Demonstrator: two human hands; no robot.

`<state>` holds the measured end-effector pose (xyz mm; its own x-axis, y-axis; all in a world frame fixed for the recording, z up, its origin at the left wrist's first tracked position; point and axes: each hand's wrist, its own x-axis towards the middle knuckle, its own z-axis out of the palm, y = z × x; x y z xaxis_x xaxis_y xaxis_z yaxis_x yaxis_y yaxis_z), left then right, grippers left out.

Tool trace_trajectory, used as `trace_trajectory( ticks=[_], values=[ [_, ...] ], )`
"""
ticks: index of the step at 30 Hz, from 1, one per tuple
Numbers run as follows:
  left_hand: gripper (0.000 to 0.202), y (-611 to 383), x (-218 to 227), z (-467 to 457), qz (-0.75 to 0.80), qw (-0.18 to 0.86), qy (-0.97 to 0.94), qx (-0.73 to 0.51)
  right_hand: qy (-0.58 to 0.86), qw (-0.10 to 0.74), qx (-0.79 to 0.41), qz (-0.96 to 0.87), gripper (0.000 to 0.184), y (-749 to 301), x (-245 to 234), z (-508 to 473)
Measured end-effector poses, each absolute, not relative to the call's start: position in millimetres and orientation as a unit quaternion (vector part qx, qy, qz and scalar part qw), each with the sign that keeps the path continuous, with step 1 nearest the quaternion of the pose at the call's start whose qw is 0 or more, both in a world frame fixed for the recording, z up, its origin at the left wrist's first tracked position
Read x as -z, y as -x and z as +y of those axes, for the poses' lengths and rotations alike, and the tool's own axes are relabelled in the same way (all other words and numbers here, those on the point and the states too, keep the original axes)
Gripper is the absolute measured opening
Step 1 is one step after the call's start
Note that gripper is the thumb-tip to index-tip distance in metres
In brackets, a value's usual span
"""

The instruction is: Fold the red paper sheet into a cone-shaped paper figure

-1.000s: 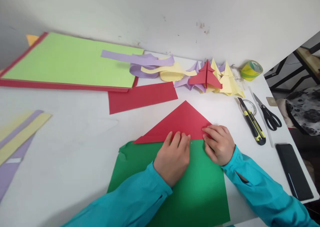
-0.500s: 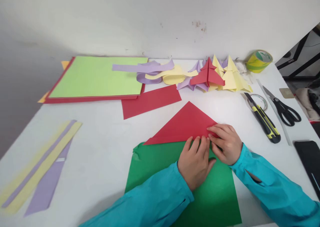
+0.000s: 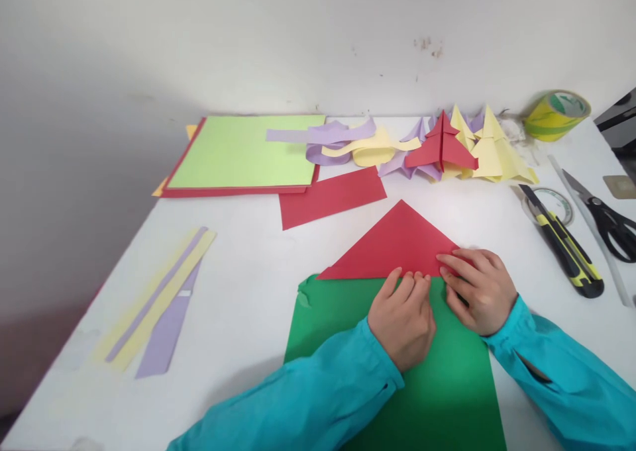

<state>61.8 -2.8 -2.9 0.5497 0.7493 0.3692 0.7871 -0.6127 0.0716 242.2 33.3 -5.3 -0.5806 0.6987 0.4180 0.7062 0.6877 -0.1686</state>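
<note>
A sheet of red paper (image 3: 392,246), folded into a triangle with its peak pointing away from me, lies across the top edge of a green sheet (image 3: 397,404). At the middle of the triangle's long near edge, my left hand (image 3: 403,318) presses with bent fingertips; its thumb is tucked out of sight. My right hand (image 3: 481,289) has its fingers on the triangle's right corner, thumb side toward me, and partly hides that corner.
Light green and red sheets (image 3: 248,153) lie stacked at the back left, near a red paper strip (image 3: 332,196). Folded paper planes (image 3: 442,146), yellow tape (image 3: 556,114), a box cutter (image 3: 566,246) and scissors (image 3: 606,216) are farther right. Paper strips (image 3: 163,299) lie left.
The view has swung left, so everything appears farther right. My left thumb, stretched out before, is now tucked in and its fingers are more curled. The right hand stays at the corner.
</note>
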Motion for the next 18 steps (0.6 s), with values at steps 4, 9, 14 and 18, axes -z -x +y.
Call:
trace_trajectory(
  ticks=[4, 9, 14, 18],
  values=[
    [0.033, -51, 2, -2, -0.445, 0.055, 0.873, 0.195, 0.397, 0.238, 0.001, -0.886, 0.020, -243, 6, 33],
    [0.033, -33, 2, -4, -0.449, 0.072, 0.870, 0.193, 0.397, 0.245, -0.001, -0.884, 0.019, -242, 5, 33],
    [0.033, -12, 2, -6, -0.457, 0.100, 0.865, 0.182, 0.400, 0.241, -0.002, -0.884, 0.019, -242, 5, 33],
    [0.033, 5, 1, -7, -0.470, 0.127, 0.856, 0.174, 0.393, 0.244, 0.005, -0.886, 0.018, -244, 7, 33]
  ],
)
